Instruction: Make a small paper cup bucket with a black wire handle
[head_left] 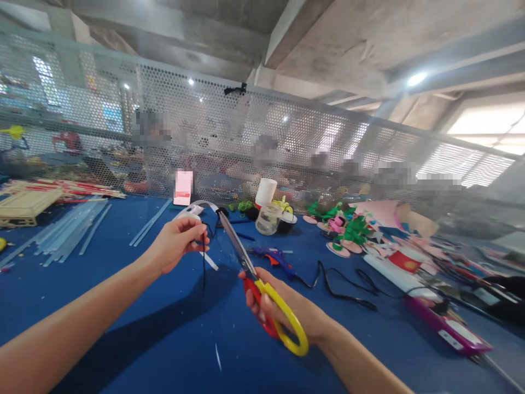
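Right hand [283,314] has its fingers through the red and yellow handles of the scissors [250,273], blades pointing up and away, looking shut or nearly so, and the tips end up right next to the left hand. Left hand [180,243] is pinched closed around a white strip [200,207] that curves up and over toward the scissors' tips, and a thin black cord [204,262] dangles straight down from the same grip, just left of the blades. Both hands are held up above the blue surface [164,328], not resting on it. Just behind the scissors there's a blue glue gun [274,257] lying flat, with a black cable [340,284] snaking off to the right of it. Further behind the scissors sits a clear jar [268,219] and a white roll [266,191]. Well off to the right of the scissors is a heap of green and pink foam cutouts [348,227]. Well to the left of them, a bunch of pale sticks [69,230] lies spread out, and a perforated screen [246,126] runs across the back.
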`<state>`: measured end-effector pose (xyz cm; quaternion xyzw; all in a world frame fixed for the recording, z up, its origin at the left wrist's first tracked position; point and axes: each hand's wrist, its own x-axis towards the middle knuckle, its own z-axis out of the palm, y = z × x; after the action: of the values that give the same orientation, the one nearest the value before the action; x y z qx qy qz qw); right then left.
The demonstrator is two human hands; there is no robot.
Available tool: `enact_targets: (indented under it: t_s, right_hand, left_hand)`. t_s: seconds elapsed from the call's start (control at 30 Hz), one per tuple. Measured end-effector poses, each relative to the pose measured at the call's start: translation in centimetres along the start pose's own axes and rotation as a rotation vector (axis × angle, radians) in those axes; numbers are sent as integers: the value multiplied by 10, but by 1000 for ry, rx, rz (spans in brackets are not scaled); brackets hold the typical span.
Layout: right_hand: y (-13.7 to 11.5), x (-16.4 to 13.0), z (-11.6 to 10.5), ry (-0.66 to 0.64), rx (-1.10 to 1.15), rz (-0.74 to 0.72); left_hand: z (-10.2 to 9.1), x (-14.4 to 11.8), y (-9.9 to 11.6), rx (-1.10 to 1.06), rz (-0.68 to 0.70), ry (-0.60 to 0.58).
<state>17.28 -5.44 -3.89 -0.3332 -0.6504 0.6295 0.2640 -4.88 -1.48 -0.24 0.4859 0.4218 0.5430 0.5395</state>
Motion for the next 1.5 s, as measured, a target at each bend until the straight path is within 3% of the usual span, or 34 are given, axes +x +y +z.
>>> enact_targets:
  t_s: [0.13,0.37,0.63,0.97,1.5]
  right_hand:
    - [0,11,4,-20,16,-63]
    - [1,23,18,171,45,-47]
    - [2,25,24,146,-14,-21]
    - [1,29,28,173,-3,-16]
    - [13,40,26,241,-220,-99]
  left_hand:
    - [-4,2,2,-36,44,60]
    - [-4,4,3,-74,60,101]
    - [-5,6,1,-88,70,154]
    - [4,1,-11,-26,19,75]
    - [19,-13,-14,-22,-85,-14]
